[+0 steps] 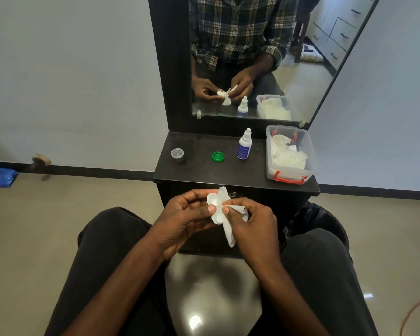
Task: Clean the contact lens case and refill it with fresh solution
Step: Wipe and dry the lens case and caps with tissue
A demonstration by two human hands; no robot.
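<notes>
Below the desk (228,170), left hand (187,214) grips case (214,204) steady while right hand (250,219) pinches tissue (228,229), wiping it.

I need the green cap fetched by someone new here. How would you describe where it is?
On the black shelf under the mirror, look just left of the upright dropper bottle. The green cap lies flat there, the shelf's only green thing; the clear cap sits farther left.

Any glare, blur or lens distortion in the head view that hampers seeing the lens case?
Head view: wide-angle bending at the edges; bright glare on the floor between the knees; lens case and tissue are both white and soft, so their edges merge; shelf evenly lit.
</notes>
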